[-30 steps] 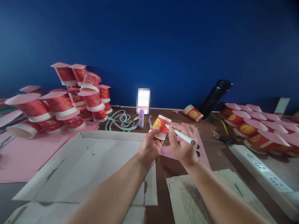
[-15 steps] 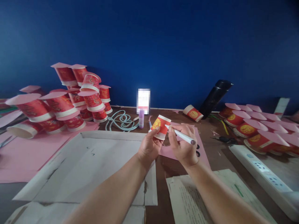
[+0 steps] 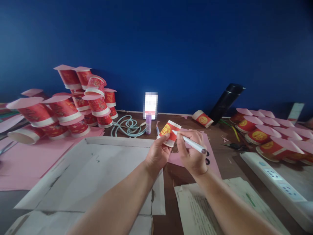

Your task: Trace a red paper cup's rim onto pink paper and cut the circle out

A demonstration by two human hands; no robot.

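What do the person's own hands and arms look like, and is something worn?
The left hand and right hand wear no gloves. No sleeve or watch shows on the left forearm or right forearm. A faint line at the right wrist may be only a crease.

Craft workspace, brown table (image 3: 168,178), pink paper (image 3: 26,160), lidded red cups (image 3: 65,109), power strip (image 3: 276,189)

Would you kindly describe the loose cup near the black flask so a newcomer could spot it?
Near the blue wall is a black flask. Left of it, the red cup lies tipped, without the pink paper top worn by cups farther right.
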